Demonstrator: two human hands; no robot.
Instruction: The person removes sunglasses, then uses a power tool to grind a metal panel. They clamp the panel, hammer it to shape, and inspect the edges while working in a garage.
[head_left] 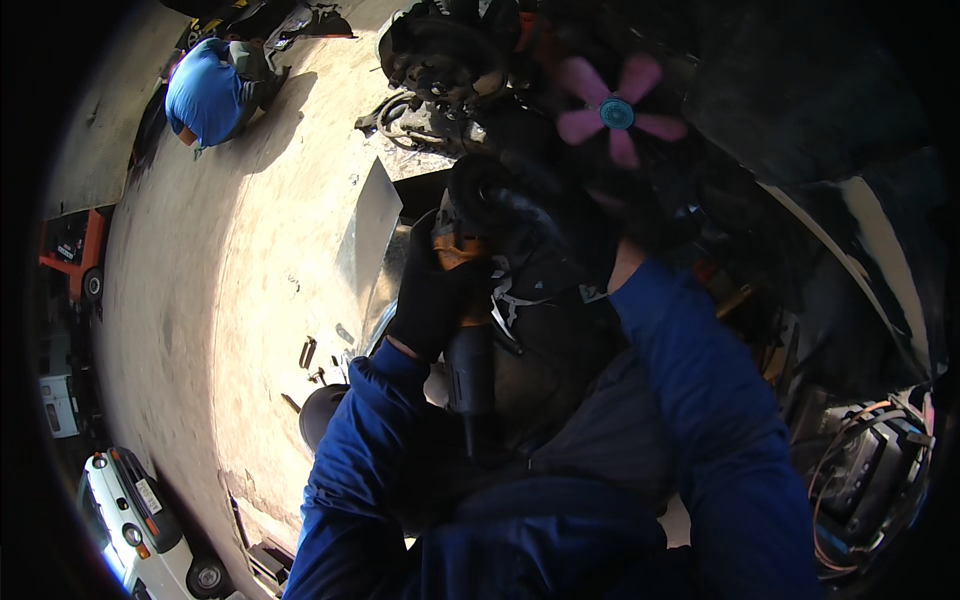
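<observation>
My left hand (432, 295), in a black glove, is wrapped round an orange and black power tool that looks like an angle grinder (458, 250). The tool's dark body and cord end point down toward my lap. Just beyond its head is a dark round part (482, 185), too shadowed to make out. My right hand (598, 232) reaches into deep shadow to the right of it; a bare wrist shows at the blue cuff, but its fingers are hidden. Left of the tool stands a bent piece of shiny sheet metal (372, 215).
Greasy engine parts (440, 65) lie ahead, beside a pink fan (613, 112). At right are a dark car body panel (880, 250) and a unit with cables (860, 480). Small tools (308, 352) lie on the concrete floor. A person in blue (210, 95) crouches far left; a white car (135, 520) stands lower left.
</observation>
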